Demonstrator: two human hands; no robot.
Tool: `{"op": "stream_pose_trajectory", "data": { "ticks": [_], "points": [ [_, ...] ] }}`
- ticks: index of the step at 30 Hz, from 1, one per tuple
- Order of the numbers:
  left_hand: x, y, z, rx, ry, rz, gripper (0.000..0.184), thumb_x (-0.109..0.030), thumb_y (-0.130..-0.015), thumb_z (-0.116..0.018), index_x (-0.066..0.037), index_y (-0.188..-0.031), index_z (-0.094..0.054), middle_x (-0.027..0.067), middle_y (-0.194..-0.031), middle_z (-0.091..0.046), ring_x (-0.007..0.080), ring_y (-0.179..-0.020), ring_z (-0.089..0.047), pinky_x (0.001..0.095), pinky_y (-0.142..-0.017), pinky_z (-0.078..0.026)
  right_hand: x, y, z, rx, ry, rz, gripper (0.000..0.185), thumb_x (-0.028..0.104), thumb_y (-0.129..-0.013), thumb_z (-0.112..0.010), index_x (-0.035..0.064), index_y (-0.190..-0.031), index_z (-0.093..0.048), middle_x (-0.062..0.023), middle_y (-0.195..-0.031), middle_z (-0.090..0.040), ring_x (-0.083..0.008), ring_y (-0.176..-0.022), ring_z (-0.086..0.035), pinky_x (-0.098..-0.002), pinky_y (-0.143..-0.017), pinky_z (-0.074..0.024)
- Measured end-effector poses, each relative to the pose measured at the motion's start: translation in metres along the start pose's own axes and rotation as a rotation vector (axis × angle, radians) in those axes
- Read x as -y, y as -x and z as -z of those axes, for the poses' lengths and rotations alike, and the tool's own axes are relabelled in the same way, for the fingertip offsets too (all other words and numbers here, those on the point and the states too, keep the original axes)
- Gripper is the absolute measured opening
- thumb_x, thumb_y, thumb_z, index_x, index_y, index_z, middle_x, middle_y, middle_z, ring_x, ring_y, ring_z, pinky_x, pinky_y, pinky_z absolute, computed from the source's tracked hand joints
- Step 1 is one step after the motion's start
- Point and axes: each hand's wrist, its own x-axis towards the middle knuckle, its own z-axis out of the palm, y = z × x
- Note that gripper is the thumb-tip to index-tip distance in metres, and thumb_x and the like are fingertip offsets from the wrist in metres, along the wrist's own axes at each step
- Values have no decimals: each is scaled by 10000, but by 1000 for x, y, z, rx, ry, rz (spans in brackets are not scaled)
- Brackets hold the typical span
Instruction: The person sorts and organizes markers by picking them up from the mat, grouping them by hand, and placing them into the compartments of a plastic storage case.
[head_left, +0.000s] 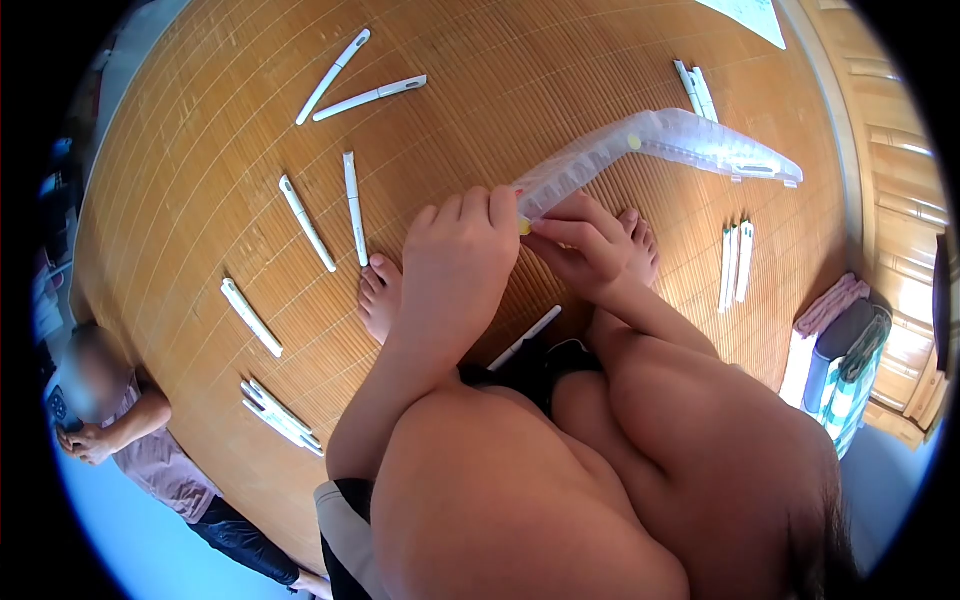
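Observation:
A long clear plastic case (655, 135), with ridged slots along it and a bend near its middle, extends up and to the right from my hands. My left hand (463, 235) grips its near end, fingers curled with the knuckles upward. Beside it, my right hand (580, 240) pinches the same end from the right, close to a small yellow spot. What lies under my left fingers is hidden. One white pen (527, 338) rests on the mat between my feet, just below my hands.
White pens lie about the bamboo mat (500, 90): a pair (370, 97) at upper left, several on the left, a cluster (282, 417) at lower left, groups (736, 265) on the right. A person (150, 430) holding a phone is at far left. Folded cloths (845, 350) sit at right.

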Motion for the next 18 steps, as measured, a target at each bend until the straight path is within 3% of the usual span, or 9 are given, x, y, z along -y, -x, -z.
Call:
{"op": "stream_pose_trajectory", "data": {
  "ticks": [1,3,18],
  "points": [
    [0,-1,-1,0,1,-1,301,-119,-604,-663,-62,-772,-420,81,-697,-499,256,-656,-528,350,-569,-417,2,-1,0,0,2,0,246,-1,-581,-684,9,-787,-551,-103,-749,-549,-201,-642,-562,-246,-521,-463],
    [0,-2,-2,-72,-157,-57,95,-131,-732,-517,-89,-707,-436,26,-621,-486,144,-589,-524,252,-541,-395,7,-3,1,-2,3,-53,246,-24,-580,-675,8,-790,-551,-106,-763,-545,-201,-656,-559,-246,-535,-464],
    [2,-2,-5,-85,-126,-95,93,-122,-724,-521,-92,-708,-435,17,-609,-476,139,-576,-521,250,-539,-387,9,-2,5,31,144,-159,168,-14,-591,-651,39,-731,-574,-65,-730,-565,-175,-594,-560,-242,-490,-448]
  ]
}}
